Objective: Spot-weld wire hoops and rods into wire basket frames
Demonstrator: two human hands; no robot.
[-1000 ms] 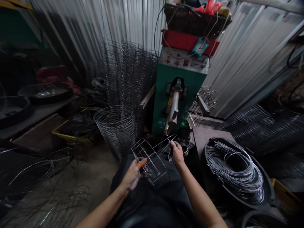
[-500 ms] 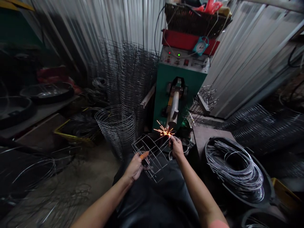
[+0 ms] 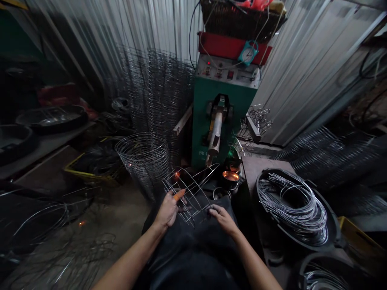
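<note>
A curved wire frame (image 3: 189, 189) of thin steel rods rests over my lap, its far tip reaching under the electrode arm (image 3: 214, 135) of a green spot-welding machine (image 3: 223, 96). My left hand (image 3: 167, 209), with an orange cover on the index finger, is closed on the frame's left side. My right hand (image 3: 222, 217) is closed on the frame's near right edge. A dark apron (image 3: 193, 249) covers my lap.
A stack of round wire baskets (image 3: 145, 157) stands left of the machine, with wire mesh panels (image 3: 157, 92) behind. A black tub of coiled wire (image 3: 294, 205) sits at my right. Loose wire rings (image 3: 39, 221) lie on the floor at left. Corrugated metal walls enclose the spot.
Sparks flew at the electrode half a second ago and have stopped. My right hand slid from the frame's far tip down to its near edge. The view shifted slightly.
</note>
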